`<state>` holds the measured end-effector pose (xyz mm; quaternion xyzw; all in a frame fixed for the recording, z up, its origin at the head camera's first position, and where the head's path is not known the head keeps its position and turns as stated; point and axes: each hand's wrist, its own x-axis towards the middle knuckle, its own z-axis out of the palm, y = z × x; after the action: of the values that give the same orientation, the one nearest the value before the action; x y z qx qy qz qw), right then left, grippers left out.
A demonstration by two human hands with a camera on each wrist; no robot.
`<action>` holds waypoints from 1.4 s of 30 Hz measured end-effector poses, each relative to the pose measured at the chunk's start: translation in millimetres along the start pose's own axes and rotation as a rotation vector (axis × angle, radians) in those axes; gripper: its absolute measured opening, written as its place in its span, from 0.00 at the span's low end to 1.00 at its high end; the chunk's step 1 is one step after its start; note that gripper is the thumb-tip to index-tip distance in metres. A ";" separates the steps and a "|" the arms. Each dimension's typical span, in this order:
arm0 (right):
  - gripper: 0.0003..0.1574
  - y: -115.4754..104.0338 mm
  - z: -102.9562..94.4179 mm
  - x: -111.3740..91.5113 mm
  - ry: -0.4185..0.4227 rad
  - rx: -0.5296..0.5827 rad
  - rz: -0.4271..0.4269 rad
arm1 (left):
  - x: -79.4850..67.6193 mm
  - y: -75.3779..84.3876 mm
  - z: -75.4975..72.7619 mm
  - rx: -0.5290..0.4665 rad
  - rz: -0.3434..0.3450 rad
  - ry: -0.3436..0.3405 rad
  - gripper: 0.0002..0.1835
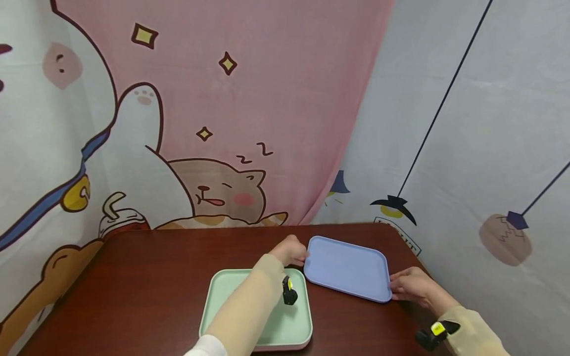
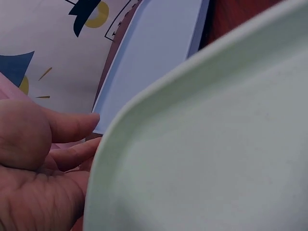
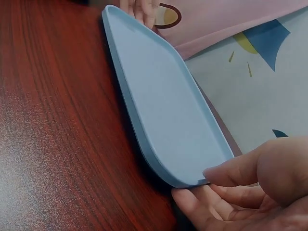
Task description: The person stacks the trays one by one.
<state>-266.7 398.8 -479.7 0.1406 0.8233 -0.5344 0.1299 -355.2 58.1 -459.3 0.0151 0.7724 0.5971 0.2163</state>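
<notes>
A blue rectangular tray (image 1: pixel 347 267) lies across the right back part of the table, between both hands. My left hand (image 1: pixel 291 251) pinches its left short end; in the left wrist view the thumb (image 2: pixel 74 126) is at the rim and other fingers are lower. On the opposite end, my right hand (image 1: pixel 411 286) grips the rim, its thumb (image 3: pixel 231 172) on top and fingers (image 3: pixel 192 204) underneath. A dark shadow runs below the tray's long side in the right wrist view. Beneath my left forearm sits a light green tray (image 1: pixel 285 326), partly covered by the sleeve.
The dark red-brown table (image 1: pixel 133 296) holds both trays. A pinkish edge (image 1: pixel 282 348) shows under the green tray's front rim. Behind the table hangs a printed cloth (image 1: pixel 289 99) with cartoon animals, and a pale cloth (image 1: pixel 467 148) borders the right side.
</notes>
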 end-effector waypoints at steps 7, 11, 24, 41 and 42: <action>0.24 2.2 -3.2 3.8 -0.026 0.062 0.018 | 6.0 -2.7 0.3 0.078 0.007 0.034 0.09; 0.24 3.5 -4.0 4.8 -0.029 0.086 0.011 | 11.2 -3.8 -2.5 0.099 0.028 0.045 0.10; 0.24 -6.0 -4.7 -7.7 -0.093 0.250 -0.044 | -0.7 -0.9 -30.3 -0.026 0.093 -0.008 0.15; 0.30 -54.2 15.0 -35.4 -0.135 0.260 -0.136 | -46.4 11.1 -85.1 -0.146 0.169 -0.038 0.18; 0.30 -57.4 17.9 -37.4 -0.134 0.264 -0.140 | -49.9 10.4 -89.1 -0.148 0.169 -0.036 0.19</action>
<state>-252.2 356.6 -424.7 0.0630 0.7433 -0.6537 0.1274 -343.9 -34.6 -416.6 0.0749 0.7180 0.6683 0.1795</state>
